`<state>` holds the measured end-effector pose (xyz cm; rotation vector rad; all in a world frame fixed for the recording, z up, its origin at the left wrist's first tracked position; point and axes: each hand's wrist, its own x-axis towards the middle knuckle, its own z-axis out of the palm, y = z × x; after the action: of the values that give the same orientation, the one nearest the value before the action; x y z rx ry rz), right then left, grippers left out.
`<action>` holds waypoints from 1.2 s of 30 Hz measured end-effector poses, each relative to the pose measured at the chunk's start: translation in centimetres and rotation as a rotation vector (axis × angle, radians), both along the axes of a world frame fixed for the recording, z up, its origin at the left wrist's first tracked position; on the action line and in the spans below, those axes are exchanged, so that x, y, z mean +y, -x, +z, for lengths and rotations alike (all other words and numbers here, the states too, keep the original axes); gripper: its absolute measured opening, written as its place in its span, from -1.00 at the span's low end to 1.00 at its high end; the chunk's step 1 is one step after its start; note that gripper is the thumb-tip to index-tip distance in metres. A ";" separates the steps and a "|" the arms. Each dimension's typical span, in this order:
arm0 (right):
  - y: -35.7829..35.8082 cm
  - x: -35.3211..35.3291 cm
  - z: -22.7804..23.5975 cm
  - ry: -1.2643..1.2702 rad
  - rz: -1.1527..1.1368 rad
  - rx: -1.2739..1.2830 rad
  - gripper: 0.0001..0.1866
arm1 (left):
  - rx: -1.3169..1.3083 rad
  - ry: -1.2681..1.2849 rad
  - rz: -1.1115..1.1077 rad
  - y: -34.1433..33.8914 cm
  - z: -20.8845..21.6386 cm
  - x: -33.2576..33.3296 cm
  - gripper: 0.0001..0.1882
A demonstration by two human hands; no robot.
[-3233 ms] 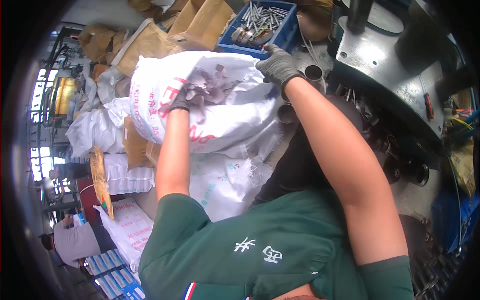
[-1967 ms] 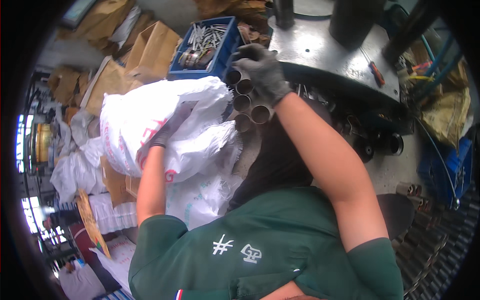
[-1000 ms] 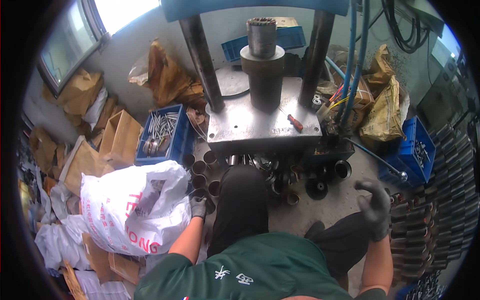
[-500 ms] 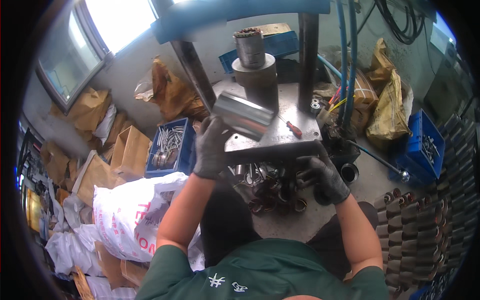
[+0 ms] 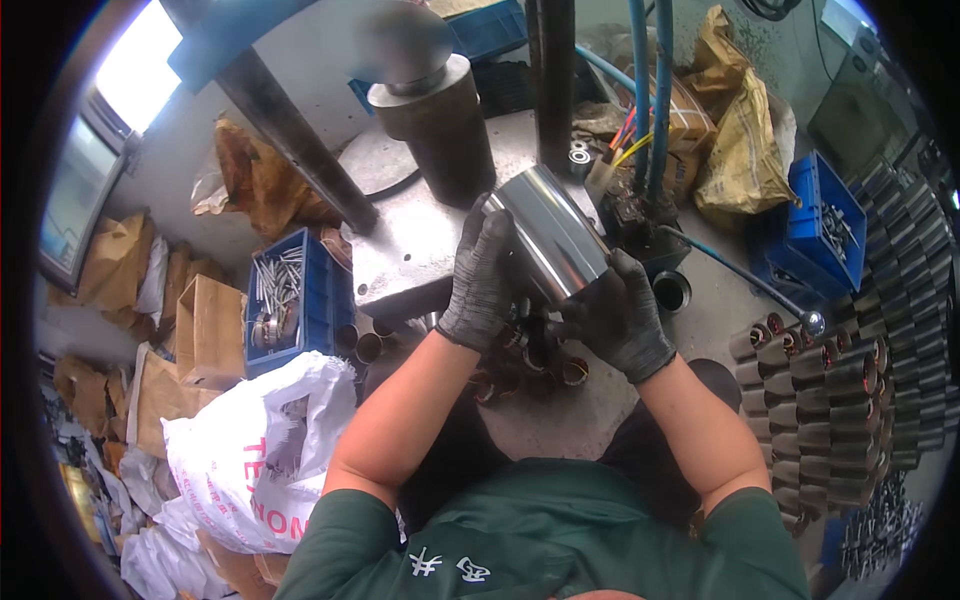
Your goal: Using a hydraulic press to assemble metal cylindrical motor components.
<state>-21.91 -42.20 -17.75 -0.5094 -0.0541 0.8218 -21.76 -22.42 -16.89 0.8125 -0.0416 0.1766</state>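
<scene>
A shiny, hollow-looking metal cylinder [image 5: 548, 235] is held tilted in front of the press, its lower end toward the right. My left hand [image 5: 480, 280], in a dark grey glove, is closed on its left side. My right hand [image 5: 625, 318], gloved alike, grips the lower right end. Behind the cylinder is the press's metal plate [image 5: 400, 245]. On that plate stands a thick round metal post [image 5: 440, 135], with a blurred dark cylindrical part [image 5: 402, 45] above it. Whether the held cylinder has anything inside is hidden.
A blue crate [image 5: 325, 300] with metal rods and a white sack [image 5: 260, 455] are at left. Two dark press columns [image 5: 290, 135] rise from the plate. Stacked metal cylinders [image 5: 820, 400] stand at right, near a ball-ended lever [image 5: 811, 322]. Small round parts [image 5: 575, 371] lie below my hands.
My right hand has come up from lower right and taken hold of the cylinder, which my left hand alone held. The cylinder is now steeper and farther right in view. The view has shifted.
</scene>
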 end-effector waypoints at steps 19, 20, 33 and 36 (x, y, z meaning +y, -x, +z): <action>-0.6 2.4 -2.2 0.167 -0.214 -0.171 -0.27 | 0.047 -0.311 -0.060 1.9 -1.0 -1.5 -0.18; -0.4 2.4 -2.3 0.151 -0.222 -0.184 -0.30 | 0.053 -0.351 -0.048 2.1 -0.9 -1.3 -0.21; -0.1 1.3 -2.3 0.183 -0.358 -0.491 -0.20 | 0.194 0.396 -0.207 1.6 1.9 2.9 -0.20; -0.4 1.0 -2.4 0.264 -0.371 -0.538 -0.21 | 0.178 0.578 -0.257 1.4 1.8 4.3 -0.17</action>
<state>-21.51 -41.19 -20.19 -0.9490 -0.3395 0.3120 -23.12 -18.13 -15.11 0.2387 0.0712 -0.1263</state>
